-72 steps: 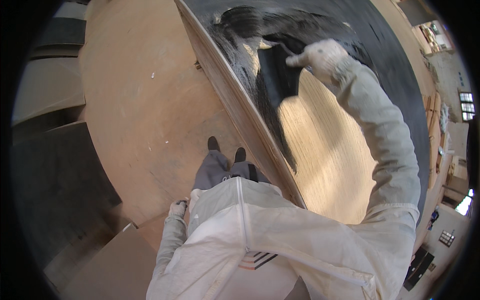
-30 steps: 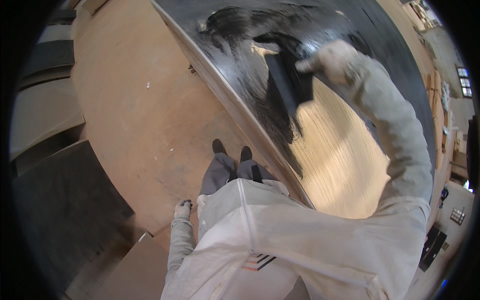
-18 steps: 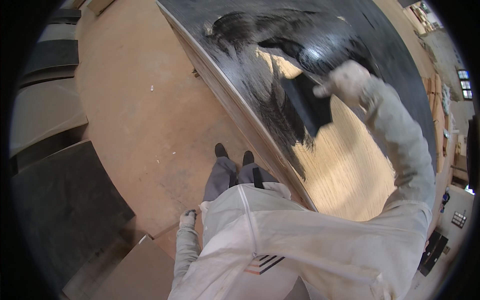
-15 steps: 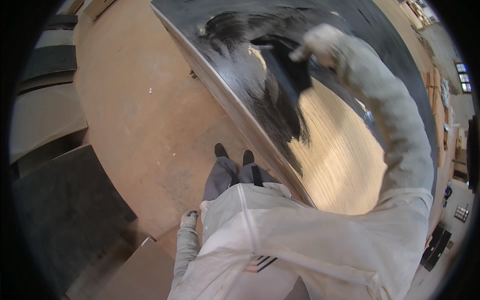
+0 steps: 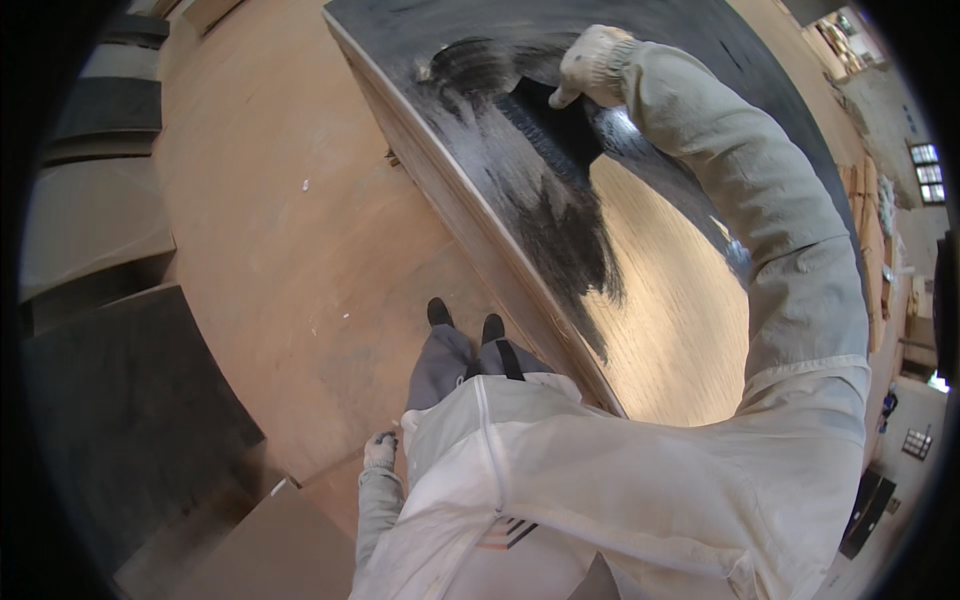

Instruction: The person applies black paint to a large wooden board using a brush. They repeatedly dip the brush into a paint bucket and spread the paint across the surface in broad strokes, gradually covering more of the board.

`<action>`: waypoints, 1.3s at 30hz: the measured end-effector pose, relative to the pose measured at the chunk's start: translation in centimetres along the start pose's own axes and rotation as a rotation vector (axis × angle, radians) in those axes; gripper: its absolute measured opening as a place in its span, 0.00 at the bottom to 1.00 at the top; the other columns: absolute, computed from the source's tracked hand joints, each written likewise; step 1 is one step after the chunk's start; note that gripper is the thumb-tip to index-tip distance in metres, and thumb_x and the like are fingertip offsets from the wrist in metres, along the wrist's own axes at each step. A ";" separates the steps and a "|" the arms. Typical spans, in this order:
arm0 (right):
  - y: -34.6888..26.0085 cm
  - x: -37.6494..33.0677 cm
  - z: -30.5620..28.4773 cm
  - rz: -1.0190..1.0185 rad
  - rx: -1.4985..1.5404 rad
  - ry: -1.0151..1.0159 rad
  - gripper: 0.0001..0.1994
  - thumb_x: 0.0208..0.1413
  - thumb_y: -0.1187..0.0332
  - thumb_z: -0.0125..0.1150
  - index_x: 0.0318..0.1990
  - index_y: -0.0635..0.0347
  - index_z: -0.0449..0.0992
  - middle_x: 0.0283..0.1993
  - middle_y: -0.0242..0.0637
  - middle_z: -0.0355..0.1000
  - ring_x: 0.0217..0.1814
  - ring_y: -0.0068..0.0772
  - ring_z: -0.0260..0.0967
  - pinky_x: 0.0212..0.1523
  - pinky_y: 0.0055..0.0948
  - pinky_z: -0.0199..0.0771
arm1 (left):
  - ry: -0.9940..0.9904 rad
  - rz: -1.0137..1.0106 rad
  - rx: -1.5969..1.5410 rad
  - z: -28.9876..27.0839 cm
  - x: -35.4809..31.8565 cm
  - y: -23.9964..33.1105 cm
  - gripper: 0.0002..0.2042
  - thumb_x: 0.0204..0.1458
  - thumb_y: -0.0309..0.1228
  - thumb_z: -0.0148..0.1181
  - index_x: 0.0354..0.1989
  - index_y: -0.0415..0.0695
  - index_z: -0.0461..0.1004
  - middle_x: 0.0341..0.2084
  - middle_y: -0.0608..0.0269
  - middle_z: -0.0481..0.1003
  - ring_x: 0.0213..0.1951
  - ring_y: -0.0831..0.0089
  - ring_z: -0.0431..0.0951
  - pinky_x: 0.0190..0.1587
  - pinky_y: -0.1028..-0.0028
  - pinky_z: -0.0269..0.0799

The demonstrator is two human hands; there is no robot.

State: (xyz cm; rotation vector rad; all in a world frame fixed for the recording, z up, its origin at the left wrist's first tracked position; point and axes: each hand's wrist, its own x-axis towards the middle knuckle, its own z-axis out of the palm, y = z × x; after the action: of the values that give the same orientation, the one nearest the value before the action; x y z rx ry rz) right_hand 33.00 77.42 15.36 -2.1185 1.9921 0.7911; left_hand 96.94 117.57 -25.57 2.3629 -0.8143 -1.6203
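Observation:
My right hand (image 5: 592,72), in a whitish glove, is closed on a wide, flat black brush (image 5: 562,125). The brush lies against a large wooden panel (image 5: 672,310) that is partly coated in wet-looking black. Pale bare grain shows across its near part, while streaky black strokes (image 5: 575,235) run along the left side. Down by my left hip hangs my left hand (image 5: 380,450), also gloved, with its fingers curled loosely and nothing visible in them.
The panel tops a stack with a long pale edge (image 5: 470,235) close by my legs. Dark and brown boards (image 5: 130,410) lie in piles on the left, beyond a strip of brown floor (image 5: 270,250). Wrapped bundles (image 5: 872,215) and windows are at the far right.
My right hand has moved slightly up and left with the brush, which now sits flatter and farther from me on the panel. My left hand stays at my side.

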 end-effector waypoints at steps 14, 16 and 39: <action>6.9 -3.5 7.4 0.118 0.095 -0.095 0.32 0.58 0.35 0.69 0.52 0.54 0.89 0.49 0.43 0.86 0.54 0.48 0.84 0.59 0.44 0.83 | -0.056 0.082 0.157 -0.1 2.9 7.1 0.10 0.65 0.29 0.60 0.46 0.39 0.85 0.34 0.60 0.84 0.32 0.75 0.80 0.32 0.71 0.75; 3.9 -2.5 3.7 0.028 -0.056 -0.011 0.27 0.62 0.37 0.66 0.52 0.50 0.89 0.47 0.38 0.86 0.54 0.46 0.84 0.56 0.45 0.85 | -0.013 0.114 0.131 -1.3 4.3 7.1 0.11 0.65 0.29 0.60 0.48 0.39 0.85 0.36 0.58 0.85 0.34 0.74 0.81 0.33 0.70 0.76; 6.8 -19.6 13.3 0.136 0.183 -0.327 0.28 0.67 0.40 0.61 0.50 0.57 0.88 0.44 0.41 0.85 0.51 0.45 0.84 0.56 0.44 0.85 | -0.060 0.127 0.103 -0.4 6.1 14.5 0.11 0.65 0.34 0.64 0.50 0.44 0.84 0.33 0.62 0.84 0.30 0.75 0.81 0.27 0.72 0.74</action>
State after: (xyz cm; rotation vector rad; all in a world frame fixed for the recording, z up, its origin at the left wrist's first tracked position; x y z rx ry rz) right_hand 22.88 99.84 14.56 -1.6488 1.9604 0.8733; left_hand 93.97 102.19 -24.22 2.2867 -1.0608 -1.6415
